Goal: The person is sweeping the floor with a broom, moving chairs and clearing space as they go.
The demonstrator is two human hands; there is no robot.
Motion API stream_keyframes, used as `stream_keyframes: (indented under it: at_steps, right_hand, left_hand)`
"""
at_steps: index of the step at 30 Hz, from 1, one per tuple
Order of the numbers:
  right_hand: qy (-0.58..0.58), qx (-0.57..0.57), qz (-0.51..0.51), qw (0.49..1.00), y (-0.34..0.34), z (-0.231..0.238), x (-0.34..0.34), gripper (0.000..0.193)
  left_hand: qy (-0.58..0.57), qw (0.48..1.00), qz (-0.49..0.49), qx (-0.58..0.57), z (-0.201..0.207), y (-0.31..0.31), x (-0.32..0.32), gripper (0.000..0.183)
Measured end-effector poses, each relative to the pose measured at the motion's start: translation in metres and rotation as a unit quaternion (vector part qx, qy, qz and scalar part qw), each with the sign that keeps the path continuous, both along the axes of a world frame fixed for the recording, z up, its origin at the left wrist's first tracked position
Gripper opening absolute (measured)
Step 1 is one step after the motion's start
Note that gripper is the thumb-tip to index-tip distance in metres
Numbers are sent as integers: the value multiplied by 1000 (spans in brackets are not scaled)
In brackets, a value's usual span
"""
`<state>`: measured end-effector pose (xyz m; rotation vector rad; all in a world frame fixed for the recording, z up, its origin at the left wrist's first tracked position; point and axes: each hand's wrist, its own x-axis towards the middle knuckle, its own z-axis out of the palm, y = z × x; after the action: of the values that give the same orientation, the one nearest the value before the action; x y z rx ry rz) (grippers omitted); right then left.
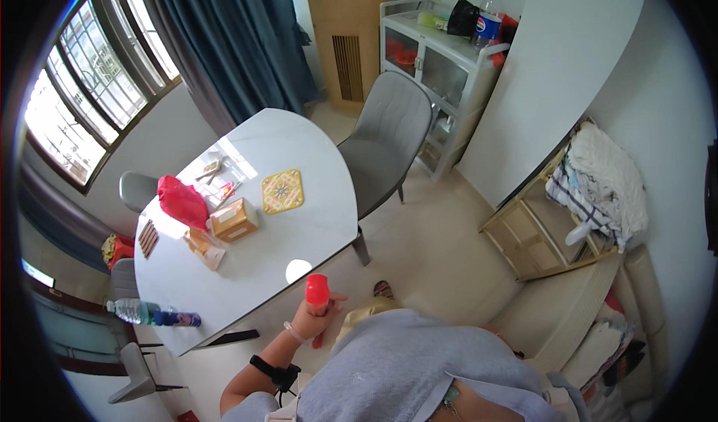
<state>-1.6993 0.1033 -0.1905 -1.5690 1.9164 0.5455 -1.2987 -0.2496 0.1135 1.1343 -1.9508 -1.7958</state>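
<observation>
My left hand is raised in front of my body, just off the near edge of the table. Its fingers are closed around a red cylindrical object with a rounded, wide top. A narrow red end pokes out below the fist. The grip covers the middle, so I cannot make out its exact kind. My right hand does not show.
A white table holds a tissue box, a red bag, a patterned mat and bottles. A grey chair stands beyond. To the right, a wooden rack carries piled cloth.
</observation>
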Motion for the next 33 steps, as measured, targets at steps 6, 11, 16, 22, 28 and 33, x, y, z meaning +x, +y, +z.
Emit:
stream_keyframes:
  at_steps: [6,11,16,22,28,33]
  right_hand:
    - [-63,-70,-49,994,-138,47,-64,15]
    - [-137,-107,-144,974,-235,71,-122,10]
    - [-133,-40,-305,942,-357,109,-164,29]
    - [-245,-144,-361,888,-496,124,-208,43]
    - [-246,-332,-351,840,-599,132,-256,51]
    - [-227,-404,-342,817,-665,156,-299,60]
  left_hand:
    - [5,1000,-18,24,-26,-58,-43,21]
    - [-34,985,-132,102,-18,-102,-66,25]
    - [-57,987,-136,58,-33,-131,-92,25]
    - [-72,992,22,101,-69,-137,-122,22]
    - [-101,991,11,92,-89,-143,-145,23]
    - [-124,979,147,65,-82,-117,-136,27]
